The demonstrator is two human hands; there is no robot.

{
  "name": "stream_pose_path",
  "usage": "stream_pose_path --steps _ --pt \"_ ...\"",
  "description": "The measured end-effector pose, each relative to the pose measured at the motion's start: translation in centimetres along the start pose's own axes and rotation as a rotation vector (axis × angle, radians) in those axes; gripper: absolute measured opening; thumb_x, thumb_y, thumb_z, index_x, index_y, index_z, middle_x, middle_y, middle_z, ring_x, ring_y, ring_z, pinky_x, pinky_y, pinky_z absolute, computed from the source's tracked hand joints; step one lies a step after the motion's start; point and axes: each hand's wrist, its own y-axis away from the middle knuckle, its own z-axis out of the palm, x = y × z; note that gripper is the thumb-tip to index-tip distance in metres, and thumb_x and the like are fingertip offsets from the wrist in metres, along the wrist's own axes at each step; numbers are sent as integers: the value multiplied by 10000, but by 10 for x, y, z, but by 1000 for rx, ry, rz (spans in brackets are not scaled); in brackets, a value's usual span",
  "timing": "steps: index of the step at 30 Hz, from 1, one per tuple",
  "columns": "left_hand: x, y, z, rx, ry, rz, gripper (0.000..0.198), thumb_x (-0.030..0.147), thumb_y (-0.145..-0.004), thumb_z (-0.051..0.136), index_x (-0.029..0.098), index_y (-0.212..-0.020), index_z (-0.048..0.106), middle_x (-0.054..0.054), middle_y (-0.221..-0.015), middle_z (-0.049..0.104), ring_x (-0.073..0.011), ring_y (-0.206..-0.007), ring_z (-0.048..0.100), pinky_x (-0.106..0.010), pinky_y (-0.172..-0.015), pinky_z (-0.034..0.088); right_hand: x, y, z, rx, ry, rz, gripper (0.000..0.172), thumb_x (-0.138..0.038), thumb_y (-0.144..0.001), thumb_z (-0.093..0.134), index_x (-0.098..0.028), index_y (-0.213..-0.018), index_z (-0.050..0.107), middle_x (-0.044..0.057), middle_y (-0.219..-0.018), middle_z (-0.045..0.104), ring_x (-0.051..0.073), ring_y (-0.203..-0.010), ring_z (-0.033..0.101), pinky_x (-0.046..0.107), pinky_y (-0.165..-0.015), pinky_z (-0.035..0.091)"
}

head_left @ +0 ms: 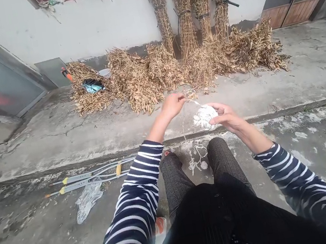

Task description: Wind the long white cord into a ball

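A ball of white cord (205, 118) rests in my right hand (227, 117), with the thumb and fingers closed around its right side. From the ball a short white strand (192, 101) runs up and left to my left hand (174, 105), whose fingers are pinched together on it. Both hands are above the concrete step, in front of my knees. Below them, a loose tangle of white cord (199, 157) lies on the ground between my legs, with a small wound clump beside it.
Dried plant stalks (139, 75) are heaped along the wall, and tied upright bundles (184, 13) lean behind them. A pair of crutches (91, 179) and a clear plastic bag (88, 200) lie on the ground to my left. The step edge (275, 116) crosses in front of me.
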Motion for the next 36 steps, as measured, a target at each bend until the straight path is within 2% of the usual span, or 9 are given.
stream_pose_path --steps 3,5,9,13,16,20,24,28,36 --pt "-7 26 16 -181 141 3 231 135 -814 711 168 -1033 778 -112 -1149 755 -181 -979 693 -273 -761 544 0 5 5 0 10 26 627 -177 -500 928 -237 -1096 743 11 -1031 742 181 -947 671 301 -808 552" --pt "-11 41 24 -265 299 15 306 180 -807 731 177 -1111 762 -113 -1210 743 -187 -1035 692 -293 -835 545 0 8 8 12 7 14 627 -189 -507 931 -244 -1101 737 13 -1035 740 187 -960 667 305 -810 558" --pt "-19 58 35 -183 451 -22 303 176 -724 779 144 -1026 778 -104 -1097 779 -192 -1007 705 -313 -922 526 -2 11 15 59 -12 6 600 -217 -493 917 -236 -1060 721 13 -1005 725 194 -908 651 302 -753 549" --pt "-21 66 43 -148 427 -46 288 152 -658 794 129 -945 794 -77 -932 795 -200 -879 715 -309 -828 551 -9 15 20 95 -10 -21 576 -239 -488 891 -236 -1032 701 20 -1023 718 214 -937 648 316 -765 547" --pt "-18 66 46 -83 356 12 152 181 -717 742 126 -846 799 -60 -837 783 -190 -811 708 -301 -791 553 -15 16 22 85 -3 -33 582 -222 -473 886 -232 -1023 695 19 -997 713 208 -932 642 307 -768 540" --pt "-7 57 39 -30 290 109 150 206 -757 717 140 -859 805 -46 -842 781 -180 -822 709 -286 -791 547 -21 14 22 27 -30 -17 580 -260 -505 861 -227 -1057 686 48 -1071 718 224 -931 659 328 -751 556" --pt "5 48 29 -80 317 75 150 241 -745 744 124 -825 793 -33 -761 756 -137 -693 669 -238 -677 520 -31 10 21 -10 -19 -14 595 -304 -562 827 -253 -1137 680 60 -1173 702 240 -960 667 350 -722 579" --pt "11 44 29 -121 400 56 182 285 -753 752 107 -781 775 -42 -724 744 -121 -623 645 -235 -637 524 -47 3 22 -45 33 -56 596 -295 -600 808 -255 -1181 682 60 -1240 673 224 -946 655 345 -686 583" --pt "19 38 33 -88 443 95 214 321 -817 778 115 -791 725 -29 -645 692 -116 -582 643 -252 -636 558 -65 -18 13 -80 58 -90 620 -347 -671 778 -203 -1262 655 82 -1127 691 182 -790 646 292 -542 550"
